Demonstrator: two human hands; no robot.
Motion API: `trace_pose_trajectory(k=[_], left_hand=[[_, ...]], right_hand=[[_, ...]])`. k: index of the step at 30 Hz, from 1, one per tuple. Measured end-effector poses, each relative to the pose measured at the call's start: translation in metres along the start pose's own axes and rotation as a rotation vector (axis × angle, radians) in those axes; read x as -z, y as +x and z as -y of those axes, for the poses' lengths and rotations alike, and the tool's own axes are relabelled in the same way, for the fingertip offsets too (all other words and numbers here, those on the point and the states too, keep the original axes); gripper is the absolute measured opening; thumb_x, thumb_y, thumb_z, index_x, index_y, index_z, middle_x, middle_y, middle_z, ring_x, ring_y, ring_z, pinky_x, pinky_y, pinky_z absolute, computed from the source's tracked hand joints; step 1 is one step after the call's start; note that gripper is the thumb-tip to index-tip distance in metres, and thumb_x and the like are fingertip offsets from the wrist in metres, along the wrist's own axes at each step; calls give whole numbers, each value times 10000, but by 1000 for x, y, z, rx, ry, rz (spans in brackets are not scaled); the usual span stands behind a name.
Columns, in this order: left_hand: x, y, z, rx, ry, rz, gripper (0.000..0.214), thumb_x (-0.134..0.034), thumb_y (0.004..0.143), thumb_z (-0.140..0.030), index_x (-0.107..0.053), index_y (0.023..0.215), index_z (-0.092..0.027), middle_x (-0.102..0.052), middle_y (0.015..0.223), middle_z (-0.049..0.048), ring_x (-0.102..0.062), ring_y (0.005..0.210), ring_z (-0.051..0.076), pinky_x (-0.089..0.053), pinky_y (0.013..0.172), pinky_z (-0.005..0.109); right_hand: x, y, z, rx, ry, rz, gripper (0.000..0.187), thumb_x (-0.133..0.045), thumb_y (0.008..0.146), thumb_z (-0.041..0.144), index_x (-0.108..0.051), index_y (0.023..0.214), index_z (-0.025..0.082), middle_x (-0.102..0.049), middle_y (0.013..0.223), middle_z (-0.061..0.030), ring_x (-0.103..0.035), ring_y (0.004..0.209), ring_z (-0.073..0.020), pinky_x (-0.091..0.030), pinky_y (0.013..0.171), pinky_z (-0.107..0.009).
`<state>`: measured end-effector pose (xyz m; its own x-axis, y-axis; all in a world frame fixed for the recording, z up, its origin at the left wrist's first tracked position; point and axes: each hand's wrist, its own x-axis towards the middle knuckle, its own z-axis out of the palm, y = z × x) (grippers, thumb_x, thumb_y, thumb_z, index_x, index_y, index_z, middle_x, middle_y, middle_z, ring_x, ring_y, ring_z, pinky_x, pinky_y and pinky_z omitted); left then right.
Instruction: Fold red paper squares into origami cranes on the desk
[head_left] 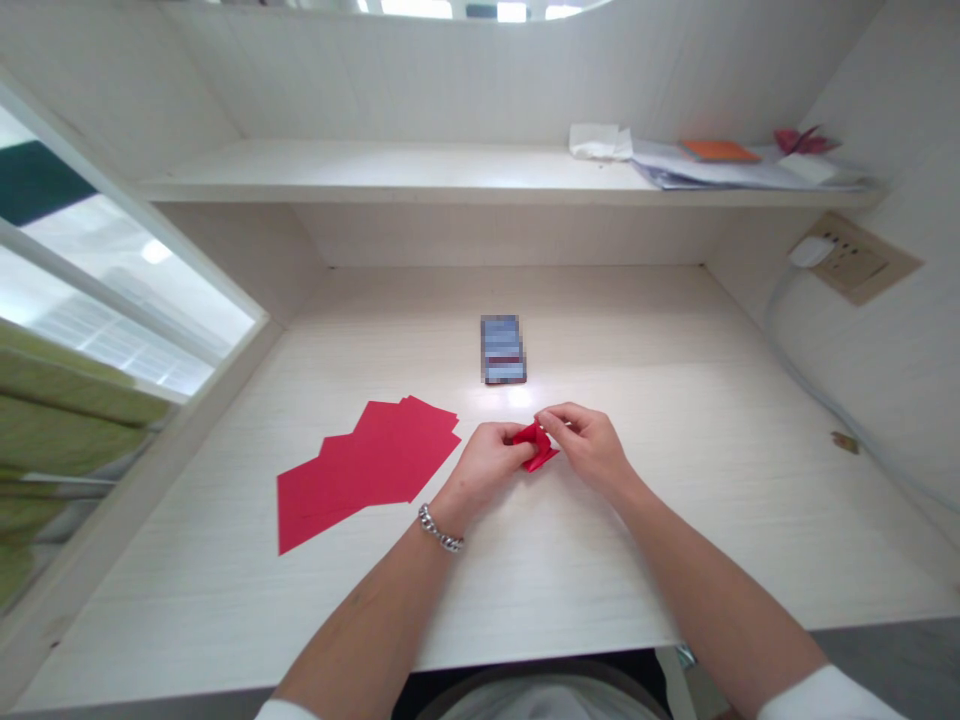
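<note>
Left hand [491,460]: gripping folded red paper [541,453] between thumb and fingers. Right hand [591,442]: pinching at the paper's upper edge with thumb and fingertips. Held about midway between front and back edges of the desk [555,590], well in from both sides. Toward the desk's left edge: overlapping red sheets [375,455], fanned flat. Beyond the hands, toward the back edge: phone [503,350], screen pixelated. Near the right edge: white cable [810,388]. On left wrist: chain bracelet [440,531].
</note>
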<state>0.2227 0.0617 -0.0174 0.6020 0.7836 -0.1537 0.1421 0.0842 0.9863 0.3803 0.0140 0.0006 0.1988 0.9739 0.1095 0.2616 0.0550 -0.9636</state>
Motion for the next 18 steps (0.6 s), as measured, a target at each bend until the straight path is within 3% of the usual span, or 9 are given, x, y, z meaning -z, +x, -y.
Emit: trace_pose_trajectory(k=[8,14,18], left_hand=[[0,4,-2,-39,-10,-183,215,-648,726,-219,-743,904,-144,-736,843,64,-651,756,183,-496,679,269],[-1,3,-4,-115,61,-259,322,-653,730,-162,-712,1047,-156,-730,1023,91,-678,902,212,-539,797,311],[0,4,-2,-125,73,-270,333,-673,740,-189,-698,1071,-163,-719,1052,99,-683,898,220,-551,776,317]], right_hand=[[1,2,-11,-55,-54,91,185,-682,751,277,-741,911,204,-742,917,-58,-700,812,-205,-556,768,-323],[-5,5,-18,-179,171,62,224,-687,722,258,-740,925,180,-753,901,-74,-708,848,-235,-559,775,-344],[-5,7,-16,-194,224,-5,199,-710,685,250,-749,861,167,-755,857,-75,-705,802,-227,-558,735,-328]])
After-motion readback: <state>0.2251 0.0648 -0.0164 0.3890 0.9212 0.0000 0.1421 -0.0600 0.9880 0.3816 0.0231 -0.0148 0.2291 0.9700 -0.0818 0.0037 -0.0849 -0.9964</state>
